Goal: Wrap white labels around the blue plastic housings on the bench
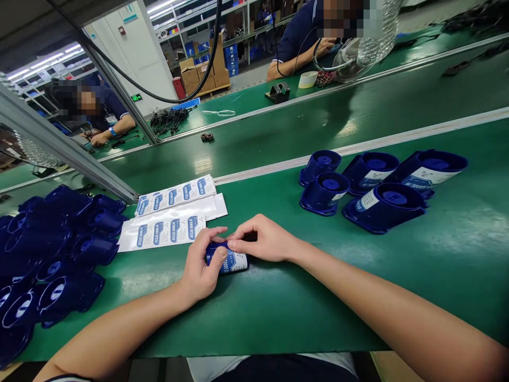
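A small dark blue plastic housing [212,249] lies on its side on the green bench in front of me. Around its curved side runs a white and blue printed label [237,261]. My left hand [198,268] grips the housing from the left, its thumb on the labelled side and its fingers over the top. From the right, my right hand [265,239] has thumb and fingers pinched together at the label's upper edge. The fingertips partly hide that edge. Just behind my left hand lie sheets of printed labels [129,236].
Many blue housings [40,233] are heaped at the left. Several labelled housings [392,204] stand at the right. Behind a metal rail, a strip of green surface holds a small dark part [207,137]. Two people work across the bench; a metal post [79,132] rises at the left.
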The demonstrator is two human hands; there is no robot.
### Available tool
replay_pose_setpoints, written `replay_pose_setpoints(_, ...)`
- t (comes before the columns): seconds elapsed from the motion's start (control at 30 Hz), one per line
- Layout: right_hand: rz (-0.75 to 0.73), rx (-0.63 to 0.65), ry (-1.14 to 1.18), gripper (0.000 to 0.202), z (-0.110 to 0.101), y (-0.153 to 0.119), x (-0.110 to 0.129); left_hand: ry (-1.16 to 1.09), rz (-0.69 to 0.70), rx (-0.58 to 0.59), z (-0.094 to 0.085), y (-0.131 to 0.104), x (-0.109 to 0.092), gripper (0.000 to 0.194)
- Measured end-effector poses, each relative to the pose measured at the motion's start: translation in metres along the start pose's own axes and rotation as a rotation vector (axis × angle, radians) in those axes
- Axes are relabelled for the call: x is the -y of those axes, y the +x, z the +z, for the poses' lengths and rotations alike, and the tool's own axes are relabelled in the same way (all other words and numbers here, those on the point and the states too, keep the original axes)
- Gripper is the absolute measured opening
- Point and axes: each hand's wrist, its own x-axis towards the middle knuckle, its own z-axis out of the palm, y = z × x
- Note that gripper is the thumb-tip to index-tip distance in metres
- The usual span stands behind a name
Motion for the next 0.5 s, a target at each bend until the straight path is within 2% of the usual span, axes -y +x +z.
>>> replay_pose_setpoints(0.07, -0.139, -0.005, -0.199, 0.037, 0.007, -0.006, 0.003, -0.082, 0.016, -0.004, 0.001, -0.002, 0.007, 0.051)
replay_pose_setpoints(0.13, -0.265, -0.037, -0.374, 0.057, 0.017, -0.010, 0.003, -0.129, 0.030, 0.004, 0.003, -0.004, 0.012, 0.056)
replay_pose_setpoints(0.2, -0.321, -0.094, -0.418, 0.062, 0.026, -0.010, 0.001, -0.118, 0.063, 0.016, 0.003, -0.006, 0.014, 0.057)
replay_pose_setpoints(0.3, -0.276, -0.143, -0.233, 0.051, 0.033, -0.007, -0.003, -0.056, 0.122, 0.029, 0.002, -0.009, 0.015, 0.057)
replay_pose_setpoints(0.5, -0.037, -0.141, 0.150, 0.040, 0.031, 0.003, -0.004, -0.033, 0.233, 0.039, 0.002, -0.012, 0.014, 0.057)
